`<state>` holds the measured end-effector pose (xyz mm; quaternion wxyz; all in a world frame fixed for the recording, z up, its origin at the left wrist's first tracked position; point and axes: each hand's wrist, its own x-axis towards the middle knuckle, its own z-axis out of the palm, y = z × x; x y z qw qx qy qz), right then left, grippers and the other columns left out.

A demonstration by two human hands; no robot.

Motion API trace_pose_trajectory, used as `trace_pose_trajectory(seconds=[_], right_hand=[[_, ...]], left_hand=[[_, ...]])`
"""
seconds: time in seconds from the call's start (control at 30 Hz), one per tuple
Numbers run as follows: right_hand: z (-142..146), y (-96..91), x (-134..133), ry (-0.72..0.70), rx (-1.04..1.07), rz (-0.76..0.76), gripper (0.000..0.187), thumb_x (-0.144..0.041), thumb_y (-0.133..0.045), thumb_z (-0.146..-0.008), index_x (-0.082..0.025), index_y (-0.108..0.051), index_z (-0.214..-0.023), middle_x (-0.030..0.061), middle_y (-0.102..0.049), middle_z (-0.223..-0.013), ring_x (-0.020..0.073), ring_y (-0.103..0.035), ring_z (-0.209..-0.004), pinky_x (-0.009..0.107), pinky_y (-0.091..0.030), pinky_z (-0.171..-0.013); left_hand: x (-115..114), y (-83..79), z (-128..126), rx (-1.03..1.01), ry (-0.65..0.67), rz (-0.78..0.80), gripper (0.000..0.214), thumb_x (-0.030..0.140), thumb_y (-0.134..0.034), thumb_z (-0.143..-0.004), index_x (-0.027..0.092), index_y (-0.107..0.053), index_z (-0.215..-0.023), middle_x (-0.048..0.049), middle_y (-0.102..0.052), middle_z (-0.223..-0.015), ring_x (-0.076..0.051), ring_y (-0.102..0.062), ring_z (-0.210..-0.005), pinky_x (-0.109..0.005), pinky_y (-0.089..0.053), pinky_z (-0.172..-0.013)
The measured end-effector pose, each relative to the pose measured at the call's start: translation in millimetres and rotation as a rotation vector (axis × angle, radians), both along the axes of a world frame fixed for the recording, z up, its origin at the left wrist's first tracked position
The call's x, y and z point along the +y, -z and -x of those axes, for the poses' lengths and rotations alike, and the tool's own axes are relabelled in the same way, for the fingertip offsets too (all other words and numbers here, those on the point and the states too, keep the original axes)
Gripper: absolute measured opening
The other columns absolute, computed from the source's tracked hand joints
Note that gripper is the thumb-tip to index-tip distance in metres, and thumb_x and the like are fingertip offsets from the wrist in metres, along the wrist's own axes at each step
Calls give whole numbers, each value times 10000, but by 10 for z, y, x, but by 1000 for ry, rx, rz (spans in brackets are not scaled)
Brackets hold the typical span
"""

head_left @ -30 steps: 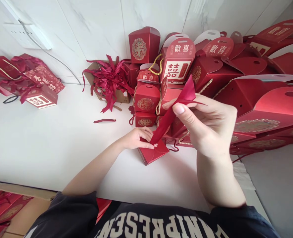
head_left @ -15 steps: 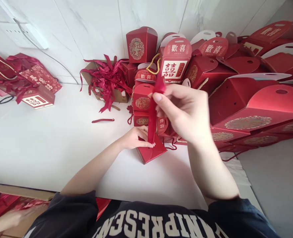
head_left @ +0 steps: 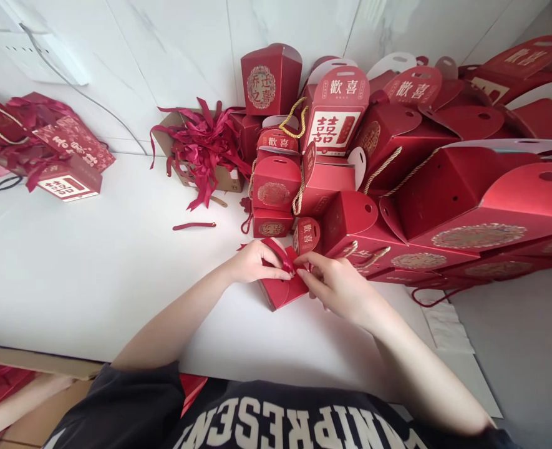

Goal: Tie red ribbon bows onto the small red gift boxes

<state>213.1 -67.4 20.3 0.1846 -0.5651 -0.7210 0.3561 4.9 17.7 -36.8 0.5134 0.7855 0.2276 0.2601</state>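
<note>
On the white table, in front of me, sits a small red gift box [head_left: 278, 293] with folded top flaps. A dark red ribbon [head_left: 282, 257] forms a loop over its top. My left hand [head_left: 257, 262] is closed, thumb and fingers pinching the ribbon at the box's top. From the other side my right hand [head_left: 329, 280] pinches at the same spot, its fingertips against the ribbon and close to the left thumb. The exact point where the ribbon crosses itself is partly covered by fingers.
Red gift boxes [head_left: 336, 118] are stacked behind and to the right. A cardboard box [head_left: 229, 181] overflows with red ribbons [head_left: 205, 149]. One loose strap [head_left: 194, 226] lies on the white table [head_left: 93, 268]. Finished-looking boxes [head_left: 70, 181] stand far left. Another person's arm [head_left: 23, 405] reaches into a carton lower left.
My right hand has come down from above with the ribbon, to the box top beside my left hand. The ribbon, stretched upward before, is now looped. My left hand stays in place.
</note>
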Motion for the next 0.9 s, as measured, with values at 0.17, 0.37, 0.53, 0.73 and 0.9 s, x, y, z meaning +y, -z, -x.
trace_pose_trajectory(seconds=[0.17, 0.37, 0.53, 0.73, 0.9], right_hand=[[52, 190, 70, 5, 214, 58, 135, -279, -507, -919, -239, -559, -1037, -98, -463, -532, 104, -378, -488, 219, -324, -522], [133, 223, 155, -61, 335, 130, 91, -264, -554, -878, -224, -560, -960, -101, -440, -552, 91, -362, -502, 207, -305, -510], [214, 217, 163, -9, 298, -48, 46, -240, -577, -852, -204, -566, -826, -40, -561, -691, 110, -484, -596, 223, -363, -563], [290, 314, 74, 229, 308, -304, 165, -204, -540, -893, -208, -610, -1043, 23, -730, -891, 174, -689, -759, 283, -520, -708], [285, 420, -5, 357, 525, -322, 158, -259, -618, -890, -193, -728, -984, 47, -781, -880, 201, -749, -790, 301, -597, -740]], left_hand=[[9, 25, 8, 10, -4, -9, 110, 312, -802, -748, 204, -807, -761, -77, -728, -836, -188, -637, -888, -307, -539, -820], [26, 88, 34, 2, 51, 39, 182, 302, -805, -734, 140, -744, -677, -60, -673, -834, -162, -642, -805, -275, -539, -734], [1, 74, 33, -28, 16, 163, 203, 290, -824, -703, 118, -722, -739, -56, -689, -859, -152, -665, -734, -254, -541, -662], [14, 45, 32, 25, 62, 21, 159, 320, -793, -754, 171, -782, -700, -74, -754, -758, -219, -685, -865, -367, -522, -894], [22, 23, 25, 40, 62, -6, 134, 325, -792, -761, 193, -801, -745, -74, -760, -757, -220, -650, -936, -383, -484, -952]])
